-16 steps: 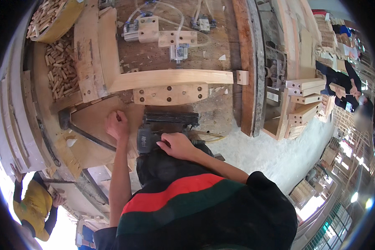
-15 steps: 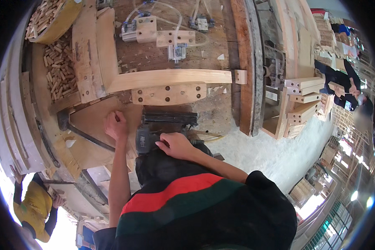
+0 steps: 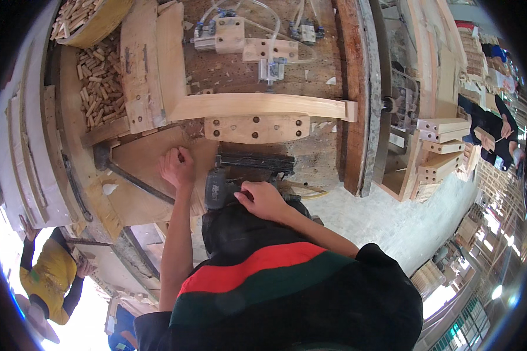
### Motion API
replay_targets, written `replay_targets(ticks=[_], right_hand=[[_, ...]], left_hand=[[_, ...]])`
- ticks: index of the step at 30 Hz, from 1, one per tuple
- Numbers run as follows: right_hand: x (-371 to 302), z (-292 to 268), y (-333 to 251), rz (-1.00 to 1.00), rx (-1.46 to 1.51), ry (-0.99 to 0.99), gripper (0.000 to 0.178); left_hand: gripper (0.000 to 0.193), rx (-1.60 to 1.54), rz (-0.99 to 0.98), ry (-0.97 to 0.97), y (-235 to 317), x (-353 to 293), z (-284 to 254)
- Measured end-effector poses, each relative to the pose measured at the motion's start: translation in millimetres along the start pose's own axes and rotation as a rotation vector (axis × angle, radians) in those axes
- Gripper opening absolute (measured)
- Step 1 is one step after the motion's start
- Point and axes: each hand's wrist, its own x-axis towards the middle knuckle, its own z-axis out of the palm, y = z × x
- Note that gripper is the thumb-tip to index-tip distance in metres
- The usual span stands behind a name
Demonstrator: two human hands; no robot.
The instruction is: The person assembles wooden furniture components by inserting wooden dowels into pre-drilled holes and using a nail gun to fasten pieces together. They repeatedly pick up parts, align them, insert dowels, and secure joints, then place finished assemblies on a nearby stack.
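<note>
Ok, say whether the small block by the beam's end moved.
Yes: the small block moved left, nearer the drilled board, closing its gap to the beam.

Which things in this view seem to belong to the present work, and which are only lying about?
Apparently in the work: curved wooden rail, drilled wooden block beside it, pneumatic cylinder, black nail gun by the right hand.

Apparently lying about: pale scraps, stacked drilled wooden pieces.

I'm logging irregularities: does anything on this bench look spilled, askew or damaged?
Pale chips lie scattered on the stained bench top beyond the curved wooden piece, looking like stray debris rather than placed parts. Nothing else clearly stands out.
</note>
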Motion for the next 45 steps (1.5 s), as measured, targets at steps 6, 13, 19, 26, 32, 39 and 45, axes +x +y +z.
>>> replay_targets(ticks=[6, 13, 19, 26, 32, 39, 45], right_hand=[[1.0, 1.1, 0.4, 0.016, 0.01, -0.004, 0.029], [3.2, -1.3, -1.7, 0.022, -0.033, -0.024, 0.029], [4.8, -19.3, -9.7, -0.047, -0.112, 0.029, 0.026], [24.9, -13.8, -36.7, -0.197, -0.194, -0.009, 0.028], [72.2, 20.6, -87.9, -0.299, 0.19, -0.145, 0.042], [13.8, -20.1, -147.3, 0.104, 0.917, -0.786, 0.053], [15.7, -77.2, -90.1, -0.202, 0.033, 0.148, 0.055]], left_hand=[[0.022, 0.005, -0.007, 0.009, 0.3, 0.5, -0.3], [0.021, -0.02, -0.029, -0.039, -1.7, 0.1, -2.4], [0.021, 0.232, 0.03, 0.236, -22.7, 5.1, -57.3], [0.035, 0.063, -0.714, 0.028, -97.6, -28.9, -48.1], [0.019, -0.862, -0.833, 0.127, -42.9, -15.1, -92.2], [0.037, -1.803, -0.367, -0.004, 36.9, 41.7, -199.8], [0.039, -0.774, -0.527, -0.194, -39.4, 10.9, -110.9]])
